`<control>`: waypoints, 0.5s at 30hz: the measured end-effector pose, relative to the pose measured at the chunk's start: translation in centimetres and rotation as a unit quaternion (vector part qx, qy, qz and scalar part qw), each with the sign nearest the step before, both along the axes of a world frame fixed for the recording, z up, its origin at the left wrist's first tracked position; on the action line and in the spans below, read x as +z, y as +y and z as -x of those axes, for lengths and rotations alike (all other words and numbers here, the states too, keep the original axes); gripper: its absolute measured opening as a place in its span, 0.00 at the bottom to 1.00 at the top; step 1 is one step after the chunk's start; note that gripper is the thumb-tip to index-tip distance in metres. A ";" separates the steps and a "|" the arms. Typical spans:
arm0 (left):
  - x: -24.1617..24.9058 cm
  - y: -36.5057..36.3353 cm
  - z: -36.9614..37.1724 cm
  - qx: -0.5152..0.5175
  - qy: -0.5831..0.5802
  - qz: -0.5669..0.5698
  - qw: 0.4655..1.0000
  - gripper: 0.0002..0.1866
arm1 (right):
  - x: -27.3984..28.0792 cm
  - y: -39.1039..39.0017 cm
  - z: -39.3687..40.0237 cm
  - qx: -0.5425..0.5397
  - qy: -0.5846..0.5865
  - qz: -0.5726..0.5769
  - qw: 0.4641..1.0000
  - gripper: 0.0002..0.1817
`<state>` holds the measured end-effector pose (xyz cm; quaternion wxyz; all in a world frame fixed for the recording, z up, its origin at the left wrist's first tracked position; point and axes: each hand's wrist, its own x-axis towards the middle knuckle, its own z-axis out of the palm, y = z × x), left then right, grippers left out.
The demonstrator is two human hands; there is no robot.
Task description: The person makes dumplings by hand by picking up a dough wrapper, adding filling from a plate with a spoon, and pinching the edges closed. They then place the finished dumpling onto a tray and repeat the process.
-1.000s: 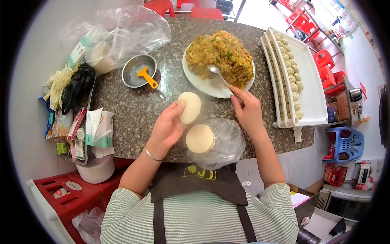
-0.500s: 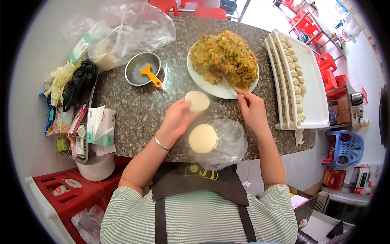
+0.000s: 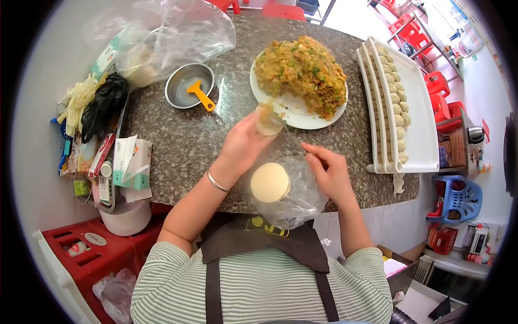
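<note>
My left hand [image 3: 243, 146] cups a round dough wrapper [image 3: 268, 122] above the granite counter. My right hand [image 3: 330, 168] grips a metal spoon [image 3: 288, 132] whose bowl rests on the wrapper with a lump of filling. Just beyond stands a white plate [image 3: 291, 114] heaped with orange-green filling [image 3: 301, 73]. A stack of round wrappers [image 3: 269, 182] lies in a clear plastic bag [image 3: 302, 197] at the counter's near edge, under my hands.
A white tray [image 3: 418, 102] with rows of folded dumplings stands at the right. A steel bowl [image 3: 181, 86] holds an orange-handled scraper [image 3: 199, 95]. Plastic bags, gloves and packets crowd the left side. Red stools stand beyond the counter.
My right hand drew the spoon back from the filling heap and brought it onto the wrapper. My left hand tilted the wrapper up toward the spoon.
</note>
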<state>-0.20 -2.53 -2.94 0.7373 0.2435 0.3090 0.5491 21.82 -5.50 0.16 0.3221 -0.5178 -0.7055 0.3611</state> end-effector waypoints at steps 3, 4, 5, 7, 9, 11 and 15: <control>-0.1 0.2 0.2 0.001 -0.105 0.066 0.992 0.20 | 0.0 2.1 0.4 0.007 0.011 0.038 0.999 0.14; 0.1 0.2 0.1 0.000 -0.104 0.066 0.992 0.20 | -0.8 3.1 0.4 -0.015 0.007 0.031 0.999 0.14; 0.4 0.1 0.0 0.002 -0.109 0.068 0.992 0.21 | -1.5 3.7 0.5 -0.036 0.003 0.023 0.999 0.14; 0.7 0.2 0.3 0.009 -0.114 0.066 0.991 0.21 | -1.4 4.1 0.5 -0.039 0.002 0.020 0.999 0.14; 0.4 0.1 0.7 -0.009 -0.108 0.084 0.991 0.22 | -1.0 3.4 0.7 -0.025 0.041 0.050 0.998 0.14; 0.4 0.2 0.7 -0.008 -0.108 0.079 0.991 0.23 | -0.9 2.9 1.0 -0.005 0.023 0.052 0.998 0.14; 0.2 0.3 0.8 -0.009 -0.121 0.070 0.990 0.24 | -0.7 3.0 1.1 0.008 0.063 0.021 0.998 0.14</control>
